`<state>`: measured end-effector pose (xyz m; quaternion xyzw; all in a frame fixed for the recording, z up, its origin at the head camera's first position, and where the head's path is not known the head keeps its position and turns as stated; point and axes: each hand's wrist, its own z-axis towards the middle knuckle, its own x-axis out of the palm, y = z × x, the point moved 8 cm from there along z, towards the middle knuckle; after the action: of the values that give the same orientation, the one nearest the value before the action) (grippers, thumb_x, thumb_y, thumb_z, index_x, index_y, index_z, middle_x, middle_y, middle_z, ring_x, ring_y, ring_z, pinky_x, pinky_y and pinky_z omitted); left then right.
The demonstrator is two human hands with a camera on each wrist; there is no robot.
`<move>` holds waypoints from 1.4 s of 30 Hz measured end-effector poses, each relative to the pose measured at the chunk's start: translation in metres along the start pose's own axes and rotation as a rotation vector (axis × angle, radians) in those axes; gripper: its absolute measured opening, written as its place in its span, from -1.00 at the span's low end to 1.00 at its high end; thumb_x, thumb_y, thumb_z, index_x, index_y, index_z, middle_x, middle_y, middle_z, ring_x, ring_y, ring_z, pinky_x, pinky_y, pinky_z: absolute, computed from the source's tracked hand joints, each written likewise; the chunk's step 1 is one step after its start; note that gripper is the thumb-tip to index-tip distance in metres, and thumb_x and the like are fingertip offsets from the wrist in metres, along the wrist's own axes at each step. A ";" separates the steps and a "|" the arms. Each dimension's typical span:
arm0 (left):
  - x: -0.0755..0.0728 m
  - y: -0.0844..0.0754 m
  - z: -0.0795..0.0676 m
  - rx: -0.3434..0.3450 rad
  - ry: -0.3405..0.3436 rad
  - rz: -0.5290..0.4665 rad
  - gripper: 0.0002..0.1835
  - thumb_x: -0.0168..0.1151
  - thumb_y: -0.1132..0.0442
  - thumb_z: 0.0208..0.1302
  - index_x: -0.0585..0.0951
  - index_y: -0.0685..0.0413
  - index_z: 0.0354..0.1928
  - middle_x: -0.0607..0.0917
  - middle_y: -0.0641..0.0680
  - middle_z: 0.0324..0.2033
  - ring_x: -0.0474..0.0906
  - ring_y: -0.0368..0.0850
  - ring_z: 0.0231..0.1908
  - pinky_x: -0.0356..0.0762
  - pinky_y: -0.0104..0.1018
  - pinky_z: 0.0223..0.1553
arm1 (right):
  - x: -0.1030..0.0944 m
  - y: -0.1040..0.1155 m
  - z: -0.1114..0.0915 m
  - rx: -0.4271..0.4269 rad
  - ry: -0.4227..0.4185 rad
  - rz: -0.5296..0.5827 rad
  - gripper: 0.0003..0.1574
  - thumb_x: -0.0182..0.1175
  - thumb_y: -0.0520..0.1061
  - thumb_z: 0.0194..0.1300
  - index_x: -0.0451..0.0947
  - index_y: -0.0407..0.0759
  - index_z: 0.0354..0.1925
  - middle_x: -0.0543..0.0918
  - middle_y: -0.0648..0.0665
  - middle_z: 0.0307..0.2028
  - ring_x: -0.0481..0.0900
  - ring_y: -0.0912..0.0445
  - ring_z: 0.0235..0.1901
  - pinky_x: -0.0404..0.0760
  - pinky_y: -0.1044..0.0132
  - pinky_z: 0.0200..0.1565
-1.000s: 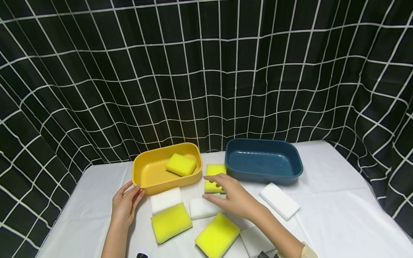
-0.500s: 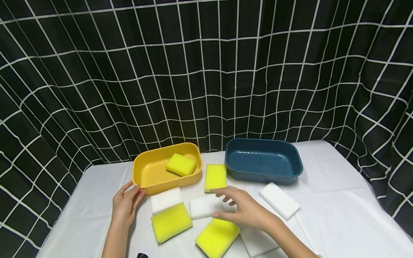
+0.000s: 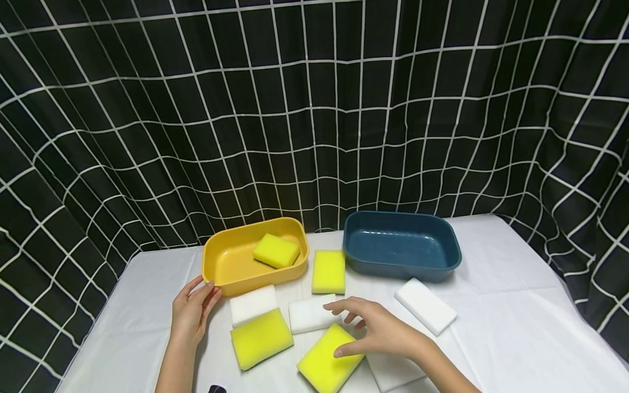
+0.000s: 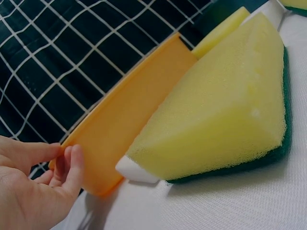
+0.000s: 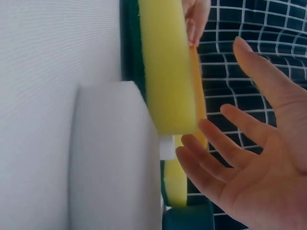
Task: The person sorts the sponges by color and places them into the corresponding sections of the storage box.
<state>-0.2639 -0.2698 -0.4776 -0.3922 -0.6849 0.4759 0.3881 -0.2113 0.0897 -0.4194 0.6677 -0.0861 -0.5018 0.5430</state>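
Observation:
At the left, my left hand (image 3: 190, 311) pinches the near left corner of the yellow bin (image 3: 233, 287), thumb and fingers on its rim. A yellow sponge (image 3: 276, 250) lies inside that bin. My right hand (image 3: 380, 330) hovers with spread fingers over a yellow sponge (image 3: 321, 363) near the front; in the right wrist view the fingers hold nothing. Beside that sponge lie a white sponge (image 3: 307, 315) and another white sponge (image 3: 390, 371), partly hidden by my right forearm. Green scouring layers show under yellow sponges (image 4: 225, 110) in the wrist views.
A blue bin (image 3: 400, 270) stands at the back right. A yellow sponge (image 3: 328, 272) lies between the bins, and a white sponge (image 3: 425, 307) in front of the blue one. Another white sponge (image 3: 253, 305) lies before the yellow bin. A black grid curtain (image 3: 314, 109) hangs behind.
My right hand has moved back toward me, from beside the yellow sponge between the bins to above the front yellow sponge. My left hand stays on the yellow bin.

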 end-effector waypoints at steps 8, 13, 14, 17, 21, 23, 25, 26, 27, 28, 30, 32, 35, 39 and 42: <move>0.001 0.000 -0.001 -0.007 0.003 0.011 -0.29 0.13 0.36 0.59 0.10 0.24 0.64 0.67 -0.02 -0.14 0.71 -0.40 -0.25 0.73 -0.49 0.04 | 0.005 -0.008 -0.001 -0.011 0.063 0.014 -0.08 0.65 0.02 0.10 0.54 -0.17 0.36 0.65 -0.25 0.22 0.62 0.10 0.00 0.74 0.22 0.07; 0.001 -0.001 -0.002 -0.008 0.012 0.002 -0.29 0.12 0.36 0.60 0.09 0.23 0.65 0.67 -0.05 -0.18 0.70 -0.40 -0.27 0.72 -0.49 0.04 | 0.010 -0.018 0.000 -0.031 0.101 0.002 -0.08 0.64 0.08 0.14 0.53 -0.13 0.38 0.64 -0.17 0.22 0.59 0.13 0.01 0.74 0.27 0.01; 0.001 -0.001 -0.002 -0.006 0.015 0.000 -0.29 0.12 0.36 0.60 0.09 0.23 0.65 0.67 -0.06 -0.18 0.70 -0.40 -0.27 0.72 -0.49 0.04 | 0.010 -0.019 0.000 -0.021 0.107 0.008 -0.07 0.64 0.08 0.13 0.53 -0.13 0.38 0.63 -0.16 0.23 0.58 0.14 0.01 0.73 0.28 0.01; 0.001 -0.002 -0.002 0.002 0.020 -0.010 -0.30 0.10 0.38 0.60 0.09 0.24 0.64 0.65 -0.06 -0.19 0.70 -0.40 -0.27 0.72 -0.49 0.05 | 0.009 -0.014 0.000 0.023 0.108 0.032 -0.06 0.67 0.01 0.07 0.55 -0.16 0.36 0.63 -0.18 0.22 0.57 0.17 0.00 0.72 0.30 0.02; 0.001 -0.002 -0.003 0.011 0.031 -0.026 -0.30 0.10 0.39 0.60 0.08 0.27 0.64 0.65 -0.05 -0.19 0.70 -0.40 -0.26 0.72 -0.49 0.05 | 0.011 -0.014 -0.001 0.039 0.123 0.035 -0.07 0.70 -0.07 0.03 0.57 -0.18 0.34 0.61 -0.17 0.21 0.55 0.23 -0.06 0.69 0.33 -0.04; 0.002 -0.002 -0.003 0.013 0.032 -0.027 -0.30 0.10 0.39 0.60 0.08 0.28 0.63 0.65 -0.05 -0.19 0.70 -0.40 -0.25 0.72 -0.49 0.05 | 0.014 -0.016 -0.002 0.028 0.142 0.021 -0.06 0.71 -0.08 -0.01 0.58 -0.17 0.33 0.61 -0.13 0.20 0.53 0.24 -0.05 0.66 0.33 0.01; 0.003 -0.002 -0.004 0.012 0.033 -0.026 -0.30 0.10 0.39 0.60 0.08 0.28 0.64 0.64 -0.05 -0.19 0.70 -0.40 -0.25 0.72 -0.50 0.05 | 0.016 -0.022 -0.002 -0.009 0.167 -0.009 -0.06 0.71 -0.07 0.00 0.58 -0.13 0.33 0.61 -0.07 0.20 0.50 0.23 -0.03 0.62 0.33 0.04; 0.003 -0.002 -0.003 0.010 0.033 -0.026 -0.30 0.10 0.39 0.60 0.08 0.28 0.64 0.64 -0.05 -0.19 0.70 -0.40 -0.25 0.72 -0.50 0.05 | 0.018 -0.024 -0.002 -0.015 0.178 -0.014 -0.05 0.71 -0.06 -0.01 0.58 -0.11 0.34 0.60 -0.04 0.21 0.49 0.23 -0.02 0.61 0.32 0.07; 0.003 -0.002 -0.004 0.008 0.035 -0.027 -0.30 0.10 0.39 0.60 0.07 0.27 0.64 0.64 -0.05 -0.19 0.70 -0.40 -0.25 0.72 -0.49 0.06 | 0.018 -0.025 -0.002 -0.033 0.183 -0.027 -0.05 0.72 -0.05 -0.01 0.58 -0.09 0.34 0.61 -0.02 0.21 0.49 0.22 0.00 0.59 0.33 0.09; 0.003 -0.002 -0.004 0.006 0.034 -0.025 -0.30 0.10 0.39 0.60 0.07 0.27 0.64 0.64 -0.05 -0.19 0.70 -0.40 -0.25 0.72 -0.49 0.06 | 0.019 -0.028 -0.002 -0.029 0.191 -0.030 -0.05 0.72 -0.04 -0.02 0.58 -0.04 0.34 0.60 0.02 0.20 0.48 0.22 0.02 0.57 0.32 0.13; 0.003 -0.002 -0.004 0.004 0.036 -0.026 -0.30 0.09 0.39 0.60 0.07 0.26 0.64 0.64 -0.06 -0.19 0.70 -0.39 -0.25 0.71 -0.49 0.06 | 0.021 -0.036 -0.002 -0.056 0.203 -0.053 -0.07 0.70 -0.05 0.02 0.57 0.00 0.35 0.59 0.07 0.19 0.47 0.21 0.01 0.57 0.33 0.09; 0.003 -0.001 -0.004 0.001 0.036 -0.025 -0.30 0.10 0.39 0.60 0.07 0.26 0.64 0.64 -0.06 -0.18 0.70 -0.39 -0.24 0.71 -0.49 0.06 | 0.022 -0.036 -0.002 -0.035 0.211 -0.040 -0.07 0.70 -0.10 0.00 0.57 0.03 0.34 0.59 0.11 0.18 0.47 0.21 0.01 0.56 0.33 0.10; 0.003 -0.001 -0.004 -0.001 0.035 -0.026 -0.30 0.10 0.39 0.60 0.08 0.26 0.64 0.65 -0.07 -0.19 0.70 -0.40 -0.25 0.71 -0.49 0.06 | 0.022 -0.038 -0.003 -0.047 0.215 -0.068 -0.08 0.67 -0.18 0.01 0.57 0.00 0.34 0.61 0.11 0.17 0.47 0.21 0.01 0.56 0.34 0.09; 0.004 -0.002 -0.004 0.003 0.037 -0.030 -0.29 0.10 0.40 0.60 0.07 0.27 0.64 0.65 -0.07 -0.20 0.70 -0.40 -0.24 0.71 -0.49 0.06 | 0.018 -0.030 -0.003 0.004 0.210 -0.048 -0.08 0.67 -0.25 -0.05 0.60 -0.04 0.31 0.62 0.07 0.18 0.47 0.20 0.00 0.55 0.33 0.10; 0.003 -0.002 -0.004 0.003 0.035 -0.032 -0.29 0.11 0.40 0.60 0.07 0.27 0.64 0.65 -0.07 -0.19 0.70 -0.40 -0.24 0.71 -0.49 0.07 | 0.018 -0.033 -0.001 0.028 0.205 -0.019 -0.06 0.68 -0.24 -0.07 0.61 0.00 0.31 0.62 0.07 0.17 0.48 0.20 -0.05 0.57 0.33 0.04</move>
<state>-0.2615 -0.2658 -0.4740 -0.3888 -0.6834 0.4639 0.4082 -0.2155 0.0916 -0.4567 0.7237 -0.0307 -0.4350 0.5349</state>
